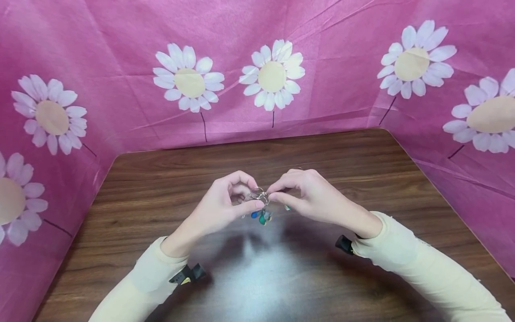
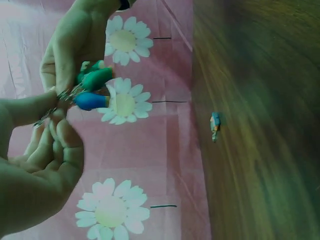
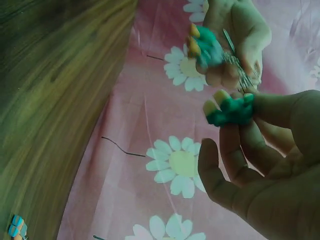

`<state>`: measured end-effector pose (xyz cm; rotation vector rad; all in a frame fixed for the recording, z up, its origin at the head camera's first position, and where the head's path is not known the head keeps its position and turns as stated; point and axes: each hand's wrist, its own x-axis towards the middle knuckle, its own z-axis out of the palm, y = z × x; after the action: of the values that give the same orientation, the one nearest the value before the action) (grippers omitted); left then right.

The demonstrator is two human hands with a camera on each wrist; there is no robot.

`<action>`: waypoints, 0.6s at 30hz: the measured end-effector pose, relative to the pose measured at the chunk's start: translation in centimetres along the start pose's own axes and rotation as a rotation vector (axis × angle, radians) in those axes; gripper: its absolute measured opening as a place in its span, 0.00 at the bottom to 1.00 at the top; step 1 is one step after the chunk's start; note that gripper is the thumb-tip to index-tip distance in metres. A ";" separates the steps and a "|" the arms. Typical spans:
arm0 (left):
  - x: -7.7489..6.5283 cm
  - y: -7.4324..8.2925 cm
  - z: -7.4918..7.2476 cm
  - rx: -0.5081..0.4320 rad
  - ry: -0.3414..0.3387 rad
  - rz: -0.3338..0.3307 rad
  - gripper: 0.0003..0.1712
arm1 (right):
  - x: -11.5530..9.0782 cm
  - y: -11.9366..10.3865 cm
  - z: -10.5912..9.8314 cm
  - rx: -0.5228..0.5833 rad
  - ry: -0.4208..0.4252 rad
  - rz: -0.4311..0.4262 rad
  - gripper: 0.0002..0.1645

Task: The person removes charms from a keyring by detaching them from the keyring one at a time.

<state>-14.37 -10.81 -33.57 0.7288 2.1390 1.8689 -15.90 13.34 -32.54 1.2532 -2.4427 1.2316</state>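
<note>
Over the table, my left hand pinches a bunch of metal rings between thumb and fingers. From the rings hang small figure charms, among them a blue charm and a green charm. My right hand meets the left from the right, its thumb and index finger pinching at the rings' side. In the right wrist view a green charm with pale yellow ends sits at those fingertips. Beyond it, a teal charm with orange feet dangles beside the left hand. Fingers partly hide the rings.
A small blue and orange charm with a metal clasp lies apart on the brown wooden table. Pink cloth with white daisies stands around the table's back and sides. Dark straps sit at both wrists.
</note>
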 end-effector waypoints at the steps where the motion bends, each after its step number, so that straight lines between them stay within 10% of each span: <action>1: 0.1 0.1 -0.1 0.014 -0.028 -0.018 0.16 | 0.1 0.0 -0.1 -0.012 -0.010 -0.026 0.07; 7: 0.5 0.5 -0.4 -0.006 -0.204 -0.132 0.22 | 0.4 0.3 -0.4 0.007 -0.049 -0.059 0.09; 18: 0.2 -0.2 -0.7 -0.025 -0.178 -0.101 0.14 | 0.0 0.8 -0.5 0.008 -0.015 -0.063 0.09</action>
<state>-14.90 -11.37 -33.63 0.7368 2.0006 1.7087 -16.56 13.90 -32.69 1.3352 -2.3915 1.2219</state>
